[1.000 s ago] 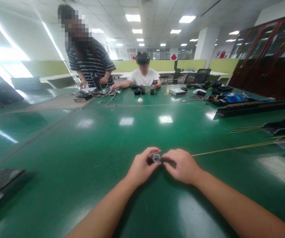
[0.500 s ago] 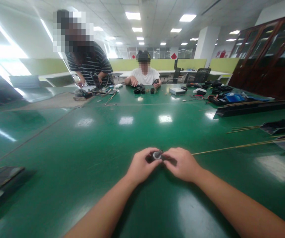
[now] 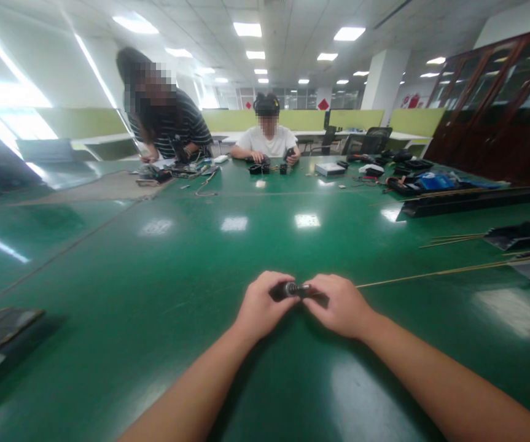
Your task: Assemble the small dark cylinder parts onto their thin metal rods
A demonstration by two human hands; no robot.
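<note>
My left hand [image 3: 265,307] is closed around a small dark cylindrical part [image 3: 291,289] with a silvery ring and a ribbed, narrower end that points right. The fingers of my right hand [image 3: 336,306] pinch the tip of that narrow end. Both hands are low over the green table [image 3: 191,270], close together. A long thin brass-coloured rod [image 3: 430,274] stretches right from behind my right hand. Whether it touches the hand or the part is hidden.
More thin rods and dark trough-like channels [image 3: 467,201] lie at the right. A dark flat panel [image 3: 2,337] is at the left edge. Across the table, one person [image 3: 172,116] leans over electronic parts and another person [image 3: 269,140] sits holding a dark object.
The small cylindrical part has turned in my hands: its narrow end, tilted up to the right before, now points level to the right. The person at the left has leaned lower.
</note>
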